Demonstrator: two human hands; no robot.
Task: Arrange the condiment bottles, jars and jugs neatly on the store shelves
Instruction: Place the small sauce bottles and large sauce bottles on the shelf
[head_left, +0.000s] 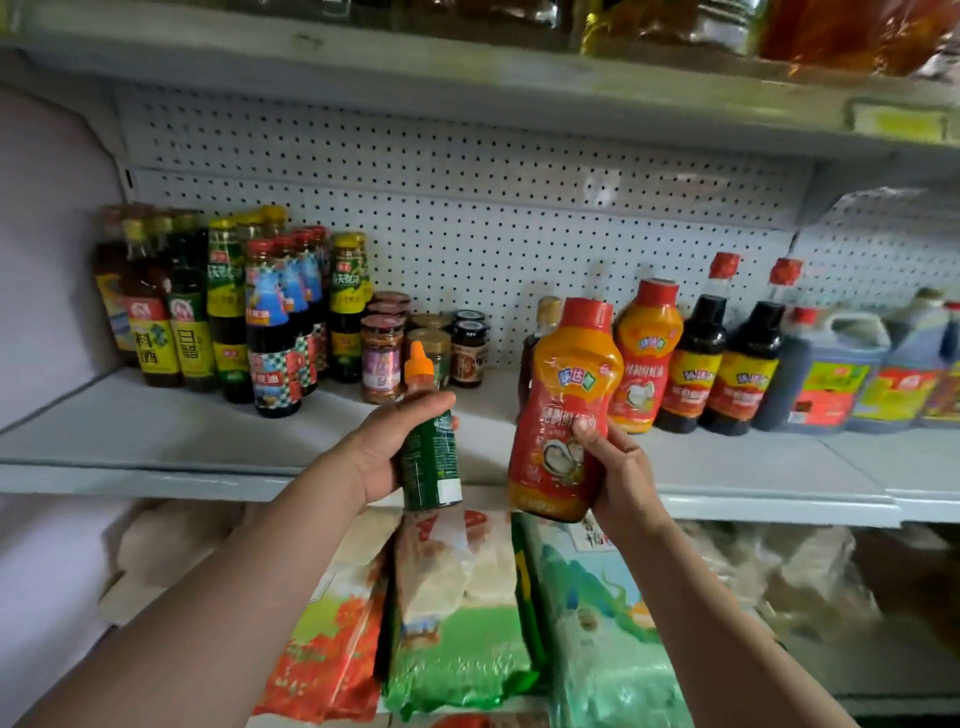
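Both hands loaded, held in front of the middle shelf (171, 415). My left hand (387, 447) grips a slim green bottle (430, 457) with an orange nozzle cap, fingers curled round its upper body, thumb side hidden behind it. My right hand (618, 473) holds a fat red-and-orange squeeze bottle (563, 410) low on its body, thumb pressed on the label, other fingers wrapped behind where I cannot see them. Both bottles are off the shelf, roughly upright, the green one leaning slightly. On the shelf: tall dark bottles (228, 317) packed at the left, small jars (384, 353) just beside them, then a bare stretch of board, then a matching squeeze bottle (647, 353) standing next to dark soy-type bottles (719, 358) and handled jugs (831, 374) at the right. Judged step: placing stock, mid-carry, nothing set down yet. The red bottle likely belongs touching its twin, in the gap just left of it; that needs a flat landing, label facing out, clear of the amber bottle (543, 332) behind. The green one looks suited near the jars. Risk: the narrow green base may tip if released while leaning. Bagged goods (452, 623) lie on the shelf below.
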